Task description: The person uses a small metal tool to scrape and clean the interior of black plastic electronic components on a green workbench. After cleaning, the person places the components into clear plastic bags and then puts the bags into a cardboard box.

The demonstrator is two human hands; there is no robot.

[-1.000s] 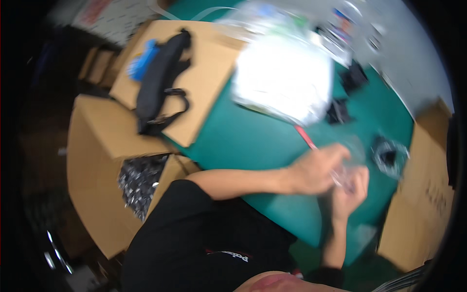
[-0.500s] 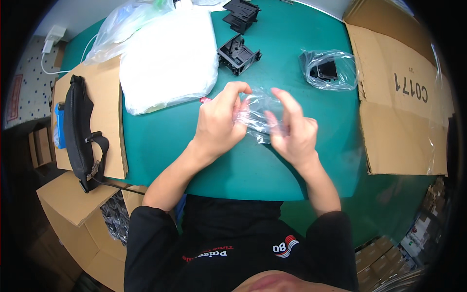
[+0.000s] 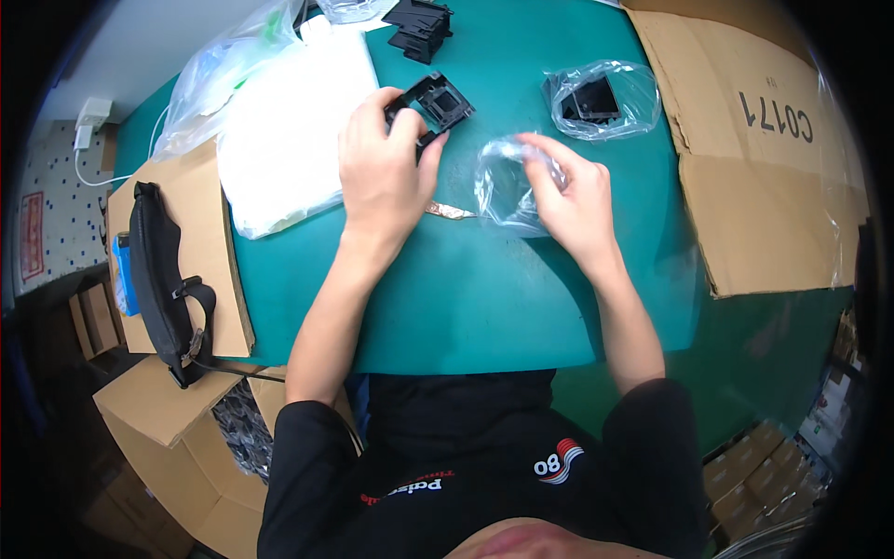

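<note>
My left hand (image 3: 384,168) is closed around a black plastic housing (image 3: 438,101), its square opening facing up. In my right hand (image 3: 570,191), thumb and fingers pinch the edge of a clear plastic bag (image 3: 507,191) whose mouth is spread into a round opening. Nothing shows inside this bag. A narrow tool with a patterned handle (image 3: 451,211) lies between my hands, its far end beside the bag. Beyond the left hand, another black plastic part (image 3: 419,28) rests on the green table (image 3: 466,317).
A bagged black part (image 3: 591,101) lies at the back right, near a big cardboard box (image 3: 754,186). A white bag-wrapped bundle (image 3: 293,130) sits left of my left hand. A black waist pouch (image 3: 158,270) lies on cardboard; an open carton (image 3: 186,438) stands below.
My left hand has let go of the bag, moved up and left, and taken hold of the black housing. My right hand keeps the bag, now opened wider. The view has shifted slightly.
</note>
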